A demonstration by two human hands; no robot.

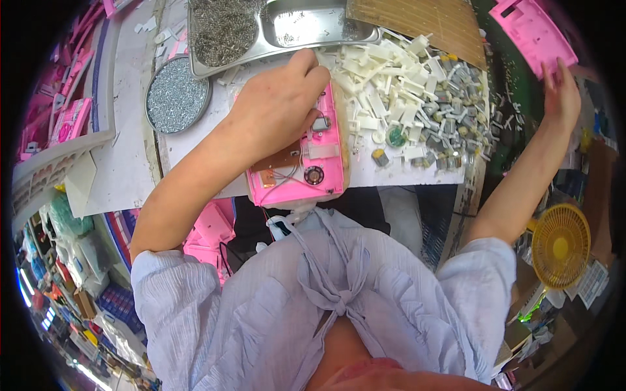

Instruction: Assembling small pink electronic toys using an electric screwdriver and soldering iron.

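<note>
In front of me lies an open pink plastic housing point(295, 193) with wires, a brown board point(282, 159), a small metal motor point(320, 124) and a round black speaker point(313, 174) inside. My left hand point(277, 107) is over its upper part, with the fingers curled closed; whatever they hold is hidden under the hand. Out at the far right, my right hand point(562, 98) grips the lower edge of a pink plastic shell point(536, 34), held apart from the housing.
Beyond the housing stands a metal tray point(312, 44) of small screws. A round dish point(177, 94) of silvery pieces sits left. White plastic parts point(398, 78) and small motors point(450, 124) are heaped right, beside a cardboard sheet point(417, 23). A yellow fan point(561, 246) stands lower right.
</note>
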